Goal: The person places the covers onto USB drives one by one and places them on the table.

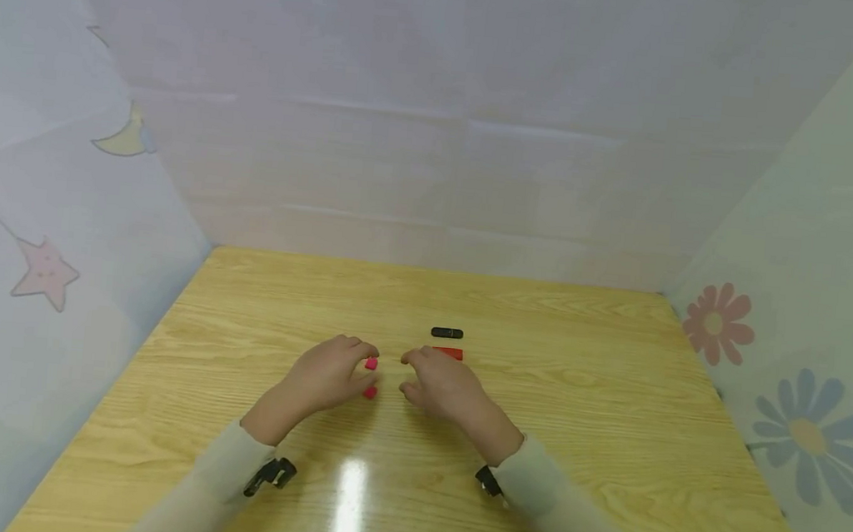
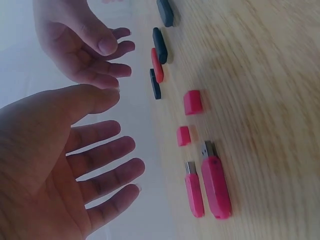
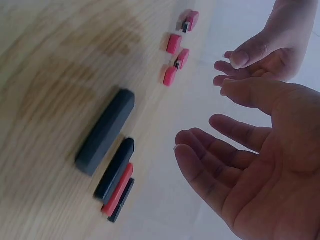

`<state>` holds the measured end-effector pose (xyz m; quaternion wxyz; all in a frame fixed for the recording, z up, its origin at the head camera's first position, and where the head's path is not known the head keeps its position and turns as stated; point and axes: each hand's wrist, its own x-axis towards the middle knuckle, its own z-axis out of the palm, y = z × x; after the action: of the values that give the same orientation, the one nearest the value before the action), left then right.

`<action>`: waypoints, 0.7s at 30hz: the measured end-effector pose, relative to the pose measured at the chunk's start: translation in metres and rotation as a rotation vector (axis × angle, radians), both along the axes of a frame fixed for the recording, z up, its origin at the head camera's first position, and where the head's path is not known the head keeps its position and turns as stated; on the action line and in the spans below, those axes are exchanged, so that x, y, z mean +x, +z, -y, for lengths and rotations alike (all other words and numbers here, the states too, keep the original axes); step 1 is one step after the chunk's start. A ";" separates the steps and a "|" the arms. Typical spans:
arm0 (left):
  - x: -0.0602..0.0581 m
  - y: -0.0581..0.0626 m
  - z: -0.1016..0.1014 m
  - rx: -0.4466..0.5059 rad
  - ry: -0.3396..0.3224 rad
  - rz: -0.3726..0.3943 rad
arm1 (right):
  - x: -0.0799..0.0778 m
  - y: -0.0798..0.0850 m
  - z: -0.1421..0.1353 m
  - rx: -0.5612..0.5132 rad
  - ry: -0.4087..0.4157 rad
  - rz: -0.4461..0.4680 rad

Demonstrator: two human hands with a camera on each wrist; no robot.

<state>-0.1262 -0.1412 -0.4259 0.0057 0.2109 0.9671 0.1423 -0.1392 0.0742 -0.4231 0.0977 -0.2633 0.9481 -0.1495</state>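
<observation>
Both hands hover over the wooden table with fingers loosely spread and nothing in them. My left hand point(image 1: 328, 375) is nearest two pink USB sticks. In the left wrist view, a larger pink USB stick point(image 2: 216, 187) and a smaller pink USB stick point(image 2: 194, 192) lie with metal plugs bare. Two loose pink caps, a larger cap point(image 2: 193, 102) and a smaller cap point(image 2: 183, 135), sit just past the plugs. My right hand point(image 1: 447, 389) is beside a row of capped-looking sticks: a thick black stick point(image 3: 106, 131), a thinner black stick point(image 3: 115, 170), a red stick point(image 3: 119, 189) and another black stick point(image 3: 123, 201).
The wooden table point(image 1: 579, 336) meets a pale curtain-like wall point(image 1: 434, 175) at the back. Patterned side walls with a star point(image 1: 45, 274) and flowers point(image 1: 807, 435) close it in left and right. Light reflects off the tabletop near the front.
</observation>
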 end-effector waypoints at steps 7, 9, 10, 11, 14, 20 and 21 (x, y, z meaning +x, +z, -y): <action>0.010 -0.005 0.021 -0.027 0.010 0.045 | 0.008 -0.004 0.022 0.068 0.054 0.008; 0.011 -0.006 0.027 -0.045 0.007 0.054 | 0.010 -0.006 0.027 0.097 0.068 0.005; 0.011 -0.006 0.030 -0.054 0.008 0.060 | 0.010 -0.007 0.030 0.114 0.072 0.009; 0.012 -0.007 0.032 -0.057 0.010 0.070 | 0.011 -0.008 0.033 0.131 0.078 0.015; 0.012 -0.007 0.038 -0.065 0.018 0.101 | 0.012 -0.011 0.041 0.170 0.086 0.035; 0.013 -0.009 0.045 -0.080 0.017 0.132 | 0.012 -0.014 0.051 0.201 0.064 0.071; 0.013 -0.010 0.045 -0.080 0.014 0.127 | 0.012 -0.014 0.052 0.207 0.061 0.073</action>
<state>-0.1130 -0.1865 -0.4355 0.0747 0.1942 0.9711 0.1165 -0.1276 0.0219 -0.4375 0.1633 -0.2749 0.9458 -0.0571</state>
